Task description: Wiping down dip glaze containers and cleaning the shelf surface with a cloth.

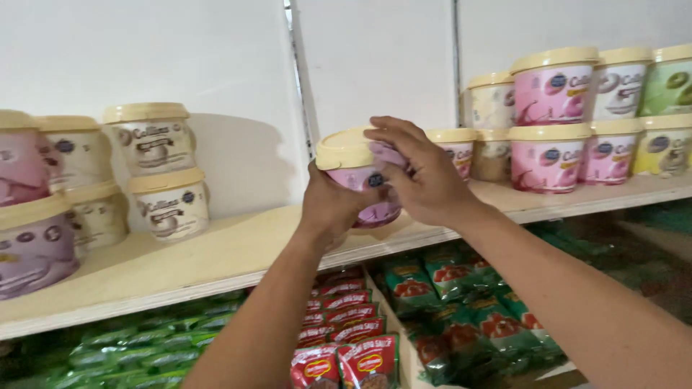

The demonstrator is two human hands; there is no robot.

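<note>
I start with the white panelled back wall (180, 65), which fills the far side of the view, and the long pale wooden shelf (216, 252) that runs across it from near left to far right. On the left of that shelf stand stacked round plastic tubs with cream lids, white-labelled ones (155, 169) two high and purple ones (32, 248) nearer me; on the far right a fuller row of pink, white and green tubs (551, 119) is also stacked in two tiers, labels facing out, which I judge is so they read from the aisle. Below the shelf lie rows of green pouches (461, 302) on the right and more on the left, with red sachets (346, 338) between them. In the middle gap of the shelf, both arms reach up to a single round purple tub with a cream lid (357, 169), held just above the shelf board, tilted slightly left. My left hand (331, 205) cups it from below and behind, fingers wrapped closed on its side; my right hand (422, 176) covers its front and top, fingers (393, 137) curled over the lid edge, gripping it. Two hands steady it, I reckon, because the tub is wide and smooth.
</note>
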